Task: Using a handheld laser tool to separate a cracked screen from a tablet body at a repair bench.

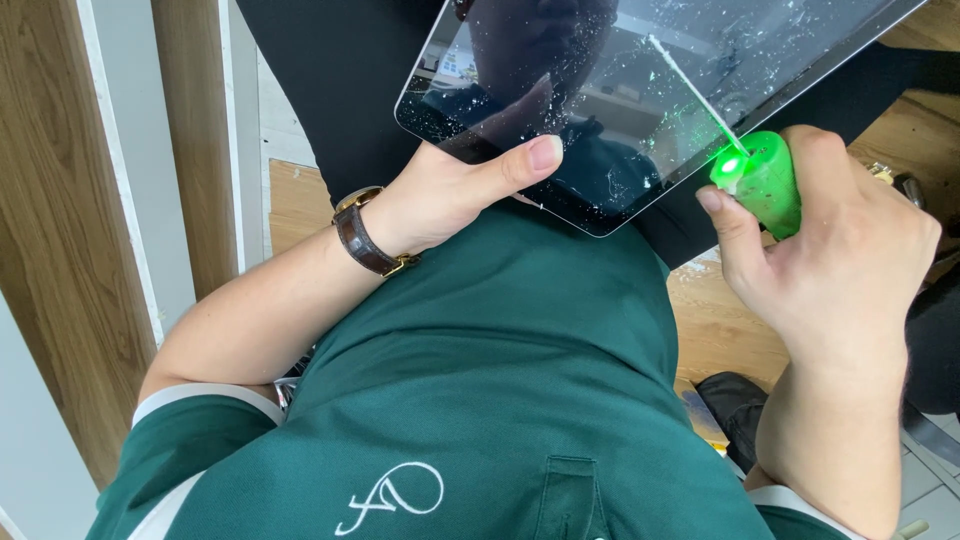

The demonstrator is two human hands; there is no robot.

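1. Tablet (640,100): flat, dark, glass face badly cracked; held tilted over the lap. Judged stiff, fragile, with sharp shards; best taken by the edges.
2. Left hand (450,190): clamped on the tablet's lower edge, thumb on the glass.
3. Right hand (840,250): closed around a green spray bottle (765,180), nozzle tube at the screen.
4. Surroundings: wooden floor (720,320), pale wall panels.

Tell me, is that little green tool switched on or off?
On. The green tool in the right hand glows bright green at its tip, over the dark tablet.
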